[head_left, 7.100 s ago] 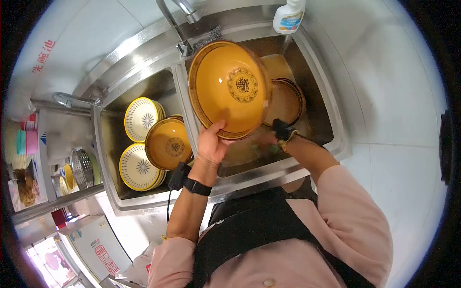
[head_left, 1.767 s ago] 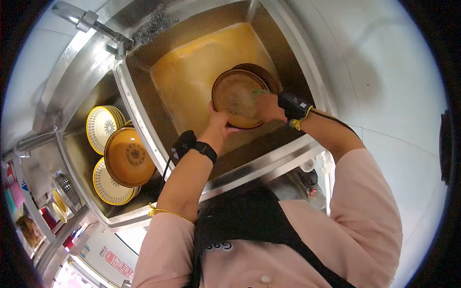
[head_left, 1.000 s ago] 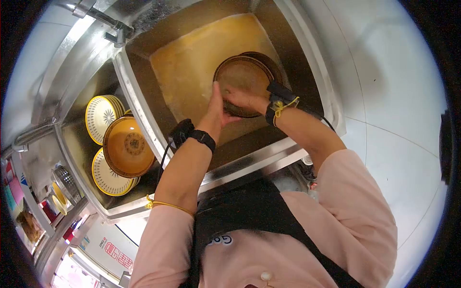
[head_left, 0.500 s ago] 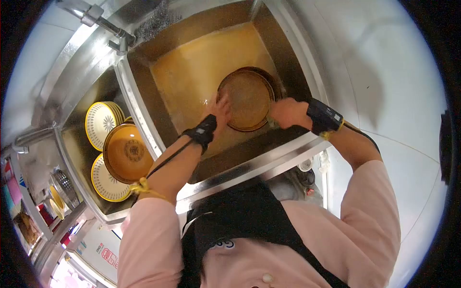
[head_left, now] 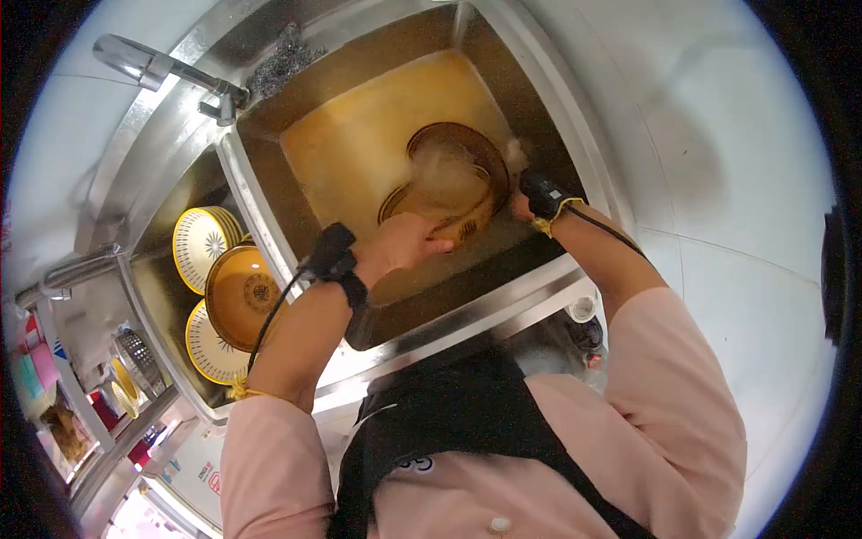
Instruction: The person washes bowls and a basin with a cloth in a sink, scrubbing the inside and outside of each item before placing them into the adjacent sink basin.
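In the large sink basin, two brown round dishes overlap under murky yellowish water: a rear dish (head_left: 458, 135) and a tilted front dish (head_left: 395, 199). My left hand (head_left: 409, 244) grips the front dish's near edge, its thumb showing and other fingers partly hidden. My right hand (head_left: 521, 205) is at the right side of the dishes, mostly hidden behind its black wrist strap, with a blurred patch just beyond it. What its fingers do cannot be made out.
The left basin holds stacked white patterned plates (head_left: 199, 247), another white plate (head_left: 211, 346) and a brown bowl (head_left: 242, 296). A metal divider (head_left: 256, 211) separates the basins. The faucet (head_left: 153, 67) reaches over the upper left, near a steel scrubber (head_left: 285, 65).
My left hand has moved down and right to the near edge of a dish. My right hand has shifted left. The single round outline now shows as two separate overlapping dishes.
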Action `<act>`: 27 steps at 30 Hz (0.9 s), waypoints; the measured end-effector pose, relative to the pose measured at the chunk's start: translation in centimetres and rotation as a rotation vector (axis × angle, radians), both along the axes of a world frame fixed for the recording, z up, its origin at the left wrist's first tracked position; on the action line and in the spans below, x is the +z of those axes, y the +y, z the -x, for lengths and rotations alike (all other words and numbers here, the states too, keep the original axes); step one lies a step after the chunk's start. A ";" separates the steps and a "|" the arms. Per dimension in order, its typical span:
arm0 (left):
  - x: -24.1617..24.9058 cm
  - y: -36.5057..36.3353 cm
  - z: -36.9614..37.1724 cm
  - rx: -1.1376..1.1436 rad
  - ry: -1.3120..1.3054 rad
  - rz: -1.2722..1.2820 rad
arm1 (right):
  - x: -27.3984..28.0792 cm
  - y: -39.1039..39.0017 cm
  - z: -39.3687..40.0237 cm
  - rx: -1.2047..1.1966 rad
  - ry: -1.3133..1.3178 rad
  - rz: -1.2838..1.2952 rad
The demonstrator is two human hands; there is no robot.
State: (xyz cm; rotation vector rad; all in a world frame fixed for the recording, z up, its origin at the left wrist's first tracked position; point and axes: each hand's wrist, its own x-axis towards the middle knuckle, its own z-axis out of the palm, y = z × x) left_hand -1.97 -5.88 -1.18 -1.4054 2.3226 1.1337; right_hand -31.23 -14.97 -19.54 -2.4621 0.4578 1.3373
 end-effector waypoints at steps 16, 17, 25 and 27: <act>5.1 2.8 -3.0 1.614 1.321 -0.427 | 28.5 4.8 -11.7 -0.551 -1.072 -0.140; 5.7 2.9 -2.8 1.617 1.320 -0.388 | 29.2 5.8 -12.9 -0.577 -1.107 -0.066; 6.6 4.7 -3.1 1.603 1.267 -0.284 | 26.8 6.7 -21.4 -0.312 -1.437 0.384; 7.6 5.7 -3.4 1.575 1.197 -0.315 | 26.2 4.1 -22.1 -0.517 -1.361 0.120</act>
